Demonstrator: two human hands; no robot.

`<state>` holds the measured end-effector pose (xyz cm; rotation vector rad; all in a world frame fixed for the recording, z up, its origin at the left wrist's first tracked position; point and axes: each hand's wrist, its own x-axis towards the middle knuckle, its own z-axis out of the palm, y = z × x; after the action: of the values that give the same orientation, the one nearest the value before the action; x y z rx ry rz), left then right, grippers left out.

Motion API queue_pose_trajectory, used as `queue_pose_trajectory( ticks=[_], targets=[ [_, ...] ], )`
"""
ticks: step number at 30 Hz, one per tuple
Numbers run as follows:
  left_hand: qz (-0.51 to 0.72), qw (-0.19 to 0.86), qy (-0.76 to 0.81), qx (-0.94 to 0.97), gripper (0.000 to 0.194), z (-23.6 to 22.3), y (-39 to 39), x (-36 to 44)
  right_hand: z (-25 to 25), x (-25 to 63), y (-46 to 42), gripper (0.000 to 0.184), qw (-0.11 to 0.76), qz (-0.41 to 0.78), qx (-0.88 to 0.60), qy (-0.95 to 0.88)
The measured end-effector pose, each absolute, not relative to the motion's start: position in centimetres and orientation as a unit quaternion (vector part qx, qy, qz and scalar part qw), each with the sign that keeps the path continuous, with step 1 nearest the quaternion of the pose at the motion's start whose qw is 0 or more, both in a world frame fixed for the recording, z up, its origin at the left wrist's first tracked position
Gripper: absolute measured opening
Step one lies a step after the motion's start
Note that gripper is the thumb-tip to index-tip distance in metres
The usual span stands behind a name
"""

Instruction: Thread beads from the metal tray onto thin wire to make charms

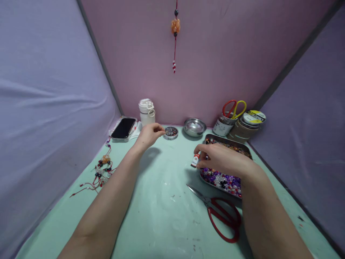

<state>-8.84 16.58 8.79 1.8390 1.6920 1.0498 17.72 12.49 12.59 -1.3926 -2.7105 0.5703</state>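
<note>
At the edge of a small round dish (171, 133) with dark and silvery bits in it, my left hand (151, 135) pinches thumb and fingers together. Whatever may be between those fingertips is too small to make out. My right hand (219, 157) grips a small red-and-white printed piece (195, 160), whose exact kind I cannot tell. That hand hovers over the left side of a metal tray (206, 182) full of purple, clear, black and red beads. Below it, large red-handled scissors (219, 212) lie on the table, blades pointing up and left.
A metal bowl (194, 127), a white bottle (147, 111) and a phone (124, 128) stand or lie at the back. Two jars (222, 126) stand back right, one with scissors inside. Beaded red cords (104, 169) lie left. A beaded pendant (175, 27) hangs on the back wall.
</note>
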Motion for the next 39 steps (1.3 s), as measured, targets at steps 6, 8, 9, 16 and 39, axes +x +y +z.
queue_pose_trajectory(
  ticks=[6, 8, 9, 16, 39],
  targets=[
    [0.367, 0.220, 0.615, 0.662, 0.013, 8.9, 16.7, -9.3, 12.5, 17.5, 12.4, 0.040, 0.025, 0.189, -0.451, -0.872],
    [0.365, 0.226, 0.617, 0.659, 0.013, 9.0, 16.7, -9.5, 12.6, 17.3, 12.4, 0.034, 0.034, 0.184, -0.459, -0.868],
    [0.361, 0.229, 0.619, 0.659, 0.013, 9.0, 16.7, -9.5, 12.7, 17.2, 12.4, 0.031, 0.041, 0.184, -0.461, -0.867],
    [0.231, 0.262, 0.583, 0.734, 0.008, 9.6, 15.9, -9.6, 11.6, 15.4, 13.2, 0.020, 0.153, 0.163, -0.432, -0.874],
    [0.035, 0.298, 0.544, 0.784, 0.010, 14.4, 12.4, -12.7, 10.3, 10.1, 17.7, 0.013, 0.249, 0.185, -0.416, -0.855]
  ],
)
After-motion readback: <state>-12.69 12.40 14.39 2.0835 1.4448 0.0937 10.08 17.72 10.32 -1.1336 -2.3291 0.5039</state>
